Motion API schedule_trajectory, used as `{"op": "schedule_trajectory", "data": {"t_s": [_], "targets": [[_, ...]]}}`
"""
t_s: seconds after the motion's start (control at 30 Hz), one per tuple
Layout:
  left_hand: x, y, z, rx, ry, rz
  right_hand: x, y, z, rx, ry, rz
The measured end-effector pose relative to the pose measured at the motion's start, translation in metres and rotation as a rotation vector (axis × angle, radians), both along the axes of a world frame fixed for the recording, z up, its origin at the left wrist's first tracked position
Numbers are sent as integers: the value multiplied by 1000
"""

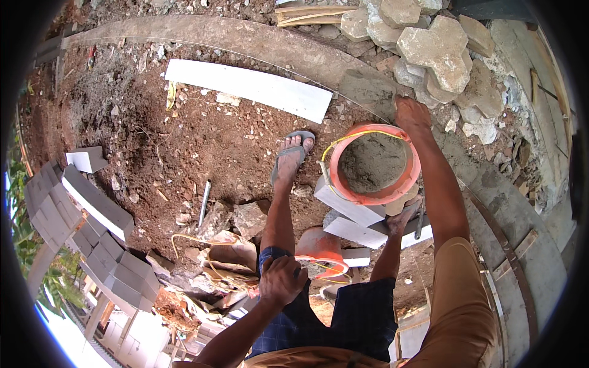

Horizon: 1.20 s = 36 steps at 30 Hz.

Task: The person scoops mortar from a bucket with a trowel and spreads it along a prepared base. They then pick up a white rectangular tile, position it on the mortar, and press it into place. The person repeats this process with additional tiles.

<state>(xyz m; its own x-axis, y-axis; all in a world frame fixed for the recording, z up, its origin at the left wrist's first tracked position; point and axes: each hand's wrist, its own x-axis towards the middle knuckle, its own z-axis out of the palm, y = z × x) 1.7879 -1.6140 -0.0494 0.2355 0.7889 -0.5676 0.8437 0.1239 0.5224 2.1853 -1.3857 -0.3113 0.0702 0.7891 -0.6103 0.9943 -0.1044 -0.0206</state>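
My right hand is closed at the edge of the concrete strip, beside a smear of wet grey mortar. Whatever its fingers hold is hidden. Just below the wrist, an orange bucket with a yellow handle contains grey mortar. It rests on or against pale blocks; its exact support is partly hidden. My left hand lies on my bent knee with curled fingers, and their inside cannot be seen. A taut string runs along the strip toward my right hand.
A long white block lies on the reddish soil. Rough paving pieces are heaped at the far right. Grey blocks are stacked at left. A second orange bucket stands between my legs, near torn bags and a metal tube.
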Motion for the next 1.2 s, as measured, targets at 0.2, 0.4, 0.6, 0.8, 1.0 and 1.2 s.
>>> {"op": "schedule_trajectory", "data": {"t_s": [0.2, 0.4, 0.6, 0.8, 1.0, 1.2], "targets": [[1, 4, 6, -56, 83, 9, -38, -80, 143, 60, 252, -383], [-5, 2, 3, -56, 29, 61, -19, -181, 151, -251, -6, -266], [-6, 17, -8, -51, -6, -19, -110, -260, -70, 21, -212, -178], [-5, 6, -4, -187, 78, -13, -32, -261, 99, -44, 13, -215], [4, 25, 1, -233, 71, -37, -79, -209, -17, -343, 453, -1022], [-11, 6, -9, -192, 89, -68, -100, -230, -15, -380, 958, -1639]]}}
